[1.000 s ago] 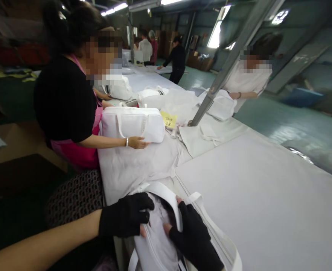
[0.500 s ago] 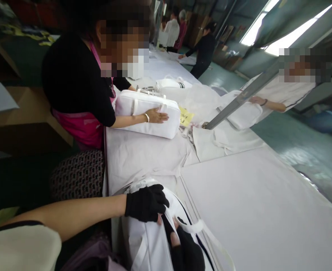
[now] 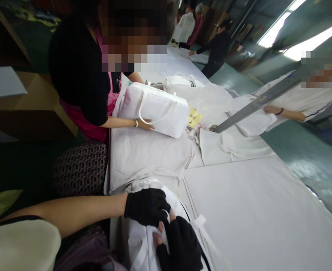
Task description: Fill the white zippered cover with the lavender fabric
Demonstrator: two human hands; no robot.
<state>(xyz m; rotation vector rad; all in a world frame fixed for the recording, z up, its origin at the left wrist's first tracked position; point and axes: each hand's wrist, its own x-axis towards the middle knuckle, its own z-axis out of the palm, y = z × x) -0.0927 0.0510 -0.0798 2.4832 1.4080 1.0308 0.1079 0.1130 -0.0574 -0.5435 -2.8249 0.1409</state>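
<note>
A white bag (image 3: pixel 143 241) with white straps lies at the near edge of the white table (image 3: pixel 253 210). My left hand (image 3: pixel 146 206), in a black fingerless glove, is curled over the bag's top and grips its fabric. My right hand (image 3: pixel 180 244), gloved the same way, presses on the bag just right of it, fingers closed on the fabric. The two hands touch each other. A loose strap (image 3: pixel 208 237) trails off to the right.
A person in a black top and pink apron holds another white bag (image 3: pixel 154 109) further along the table. Across it, a person in white handles a third bag (image 3: pixel 253 120). A grey metal bar (image 3: pixel 253 107) slants down to the table. A yellow note (image 3: pixel 194 118) lies among white cloths.
My hands have come together on the bag and closed its opening; the dark inside no longer shows. The view has dropped and turned left. The neighbour has tilted the white bag up.
</note>
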